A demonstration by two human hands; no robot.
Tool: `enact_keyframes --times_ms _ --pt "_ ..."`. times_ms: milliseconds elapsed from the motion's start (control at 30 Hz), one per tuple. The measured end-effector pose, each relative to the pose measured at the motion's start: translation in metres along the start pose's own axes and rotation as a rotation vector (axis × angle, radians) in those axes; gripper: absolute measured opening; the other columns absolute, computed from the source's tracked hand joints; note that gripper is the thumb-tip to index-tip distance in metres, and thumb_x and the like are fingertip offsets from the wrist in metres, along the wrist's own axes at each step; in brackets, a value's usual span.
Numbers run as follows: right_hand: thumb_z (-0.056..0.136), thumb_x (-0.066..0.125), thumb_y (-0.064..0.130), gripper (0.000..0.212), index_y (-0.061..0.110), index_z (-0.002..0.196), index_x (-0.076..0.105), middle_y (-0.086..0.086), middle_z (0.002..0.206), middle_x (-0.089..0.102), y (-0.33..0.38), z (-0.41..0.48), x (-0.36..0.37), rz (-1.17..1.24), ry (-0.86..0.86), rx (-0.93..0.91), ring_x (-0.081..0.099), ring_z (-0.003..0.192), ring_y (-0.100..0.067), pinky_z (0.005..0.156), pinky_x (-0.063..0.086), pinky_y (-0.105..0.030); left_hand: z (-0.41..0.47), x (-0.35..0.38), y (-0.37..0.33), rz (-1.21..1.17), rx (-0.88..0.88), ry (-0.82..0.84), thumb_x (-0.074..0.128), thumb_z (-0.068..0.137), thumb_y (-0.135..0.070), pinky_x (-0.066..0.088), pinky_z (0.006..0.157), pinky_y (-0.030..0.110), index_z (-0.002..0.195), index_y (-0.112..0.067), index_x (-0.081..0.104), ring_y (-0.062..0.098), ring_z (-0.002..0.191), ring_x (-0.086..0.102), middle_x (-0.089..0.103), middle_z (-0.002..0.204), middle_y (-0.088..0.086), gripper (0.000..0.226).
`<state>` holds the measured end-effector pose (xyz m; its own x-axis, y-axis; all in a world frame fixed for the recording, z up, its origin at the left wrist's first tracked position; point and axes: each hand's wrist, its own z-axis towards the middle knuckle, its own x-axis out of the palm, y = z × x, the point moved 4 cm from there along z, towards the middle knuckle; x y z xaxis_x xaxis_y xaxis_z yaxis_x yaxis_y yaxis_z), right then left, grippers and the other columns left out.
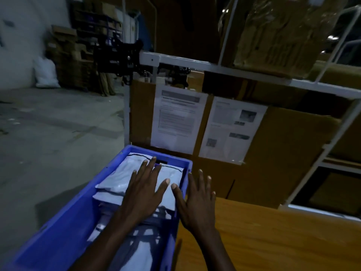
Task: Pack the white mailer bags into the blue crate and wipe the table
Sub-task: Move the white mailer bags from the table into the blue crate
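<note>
Lying flat on the white mailer bags (pixel 125 173), the person's left hand (pixel 145 192) has its fingers straight and spread apart, holding nothing; its fingertips reach toward the far end of the stack. The bags sit inside the blue crate (pixel 64 222), layered one on another and filling most of it, with the top ones at the far end near the rim. The crate stands in the near left of the scene, its right wall just beside the wooden table (pixel 273 231).

The right hand (pixel 197 204) is also open, fingers straight and fanned out, palm down over the crate's right rim and the table's left edge. Its thumb points left toward the top bag, close to the left hand's thumb. Whether it touches the rim or the table cannot be told.

Beyond the crate a brown cardboard panel (pixel 293 143) stands upright, with two printed sheets (pixel 177 118) stuck side by side on it. A white metal shelf frame (pixel 214 68) runs across above them and carries a wrapped cardboard box (pixel 273 36). A black mount (pixel 119 57) is fixed at the frame's left end. Far left, on the grey concrete floor, a white sack (pixel 46 73) leans beside stacked cartons.
</note>
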<state>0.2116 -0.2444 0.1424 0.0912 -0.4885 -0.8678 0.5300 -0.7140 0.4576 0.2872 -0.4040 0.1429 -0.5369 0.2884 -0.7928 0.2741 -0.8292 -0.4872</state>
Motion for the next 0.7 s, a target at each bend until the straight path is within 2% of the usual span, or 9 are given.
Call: enact_keyframes --times_ms 100,200,267,400,500,600,700 --pt "0.090 0.015 0.085 0.086 0.038 0.161 0.007 0.010 0.168 -0.018 -0.034 -0.012 -0.019 0.003 -0.006 -0.014 -0.022 0.153 -0.018 0.125 -0.001 -0.051 -0.025 0.010 -0.034 0.019 0.017 -0.083 0.011 0.092 -0.073 -0.006 0.123 0.030 0.160 -0.029 0.028 0.005 0.156 -0.006 0.005 0.170 -0.012 0.083" --pt "0.088 0.008 0.086 0.088 0.037 0.161 0.009 0.008 0.169 -0.015 -0.064 -0.021 -0.034 -0.018 -0.037 -0.070 -0.020 0.154 -0.019 0.125 0.004 -0.051 -0.045 0.025 -0.068 0.054 0.076 -0.171 0.020 0.101 -0.068 0.008 0.126 0.033 0.155 -0.022 0.042 0.014 0.157 0.014 0.023 0.168 -0.004 0.074" --pt "0.083 0.000 0.087 0.095 0.034 0.161 0.011 0.006 0.170 -0.012 -0.082 -0.027 -0.041 -0.023 -0.036 -0.111 -0.017 0.155 -0.020 0.124 0.007 -0.052 -0.056 0.036 -0.086 0.078 0.097 -0.197 0.025 0.101 -0.067 0.011 0.124 0.037 0.155 -0.021 0.044 0.015 0.156 0.017 0.027 0.167 -0.002 0.073" --pt "0.082 0.000 0.087 0.097 0.031 0.161 0.012 0.004 0.170 -0.009 -0.106 -0.030 -0.050 -0.013 -0.017 -0.182 -0.016 0.155 -0.020 0.124 0.006 -0.051 -0.076 0.042 -0.114 0.051 0.007 -0.207 0.027 0.097 -0.069 0.017 0.126 0.040 0.156 -0.021 0.041 0.011 0.155 0.014 0.023 0.167 -0.006 0.077" --pt "0.082 0.002 0.086 0.099 0.028 0.161 0.019 0.002 0.171 -0.001 -0.113 -0.024 -0.055 0.011 0.003 -0.228 -0.011 0.156 -0.021 0.125 0.008 -0.052 -0.085 0.044 -0.125 0.041 -0.067 -0.248 0.032 0.098 -0.065 0.022 0.124 0.041 0.153 -0.019 0.045 0.017 0.155 0.018 0.028 0.167 -0.002 0.073" --pt "0.092 0.019 0.081 0.087 0.026 0.158 0.029 0.000 0.170 0.010 -0.112 -0.012 -0.058 0.019 0.017 -0.286 -0.005 0.157 -0.022 0.124 0.010 -0.052 -0.088 0.038 -0.121 -0.031 -0.193 -0.327 0.044 0.099 -0.057 0.031 0.122 0.042 0.149 -0.016 0.050 0.022 0.153 0.029 0.037 0.163 0.003 0.065" --pt "0.097 0.035 0.071 0.076 0.024 0.156 0.033 -0.002 0.169 0.017 -0.103 0.005 -0.056 0.023 0.021 -0.357 -0.001 0.157 -0.024 0.124 0.012 -0.053 -0.089 0.022 -0.116 -0.099 -0.324 -0.403 0.051 0.099 -0.052 0.031 0.120 0.038 0.148 -0.013 0.051 0.023 0.148 0.036 0.044 0.158 0.007 0.062"
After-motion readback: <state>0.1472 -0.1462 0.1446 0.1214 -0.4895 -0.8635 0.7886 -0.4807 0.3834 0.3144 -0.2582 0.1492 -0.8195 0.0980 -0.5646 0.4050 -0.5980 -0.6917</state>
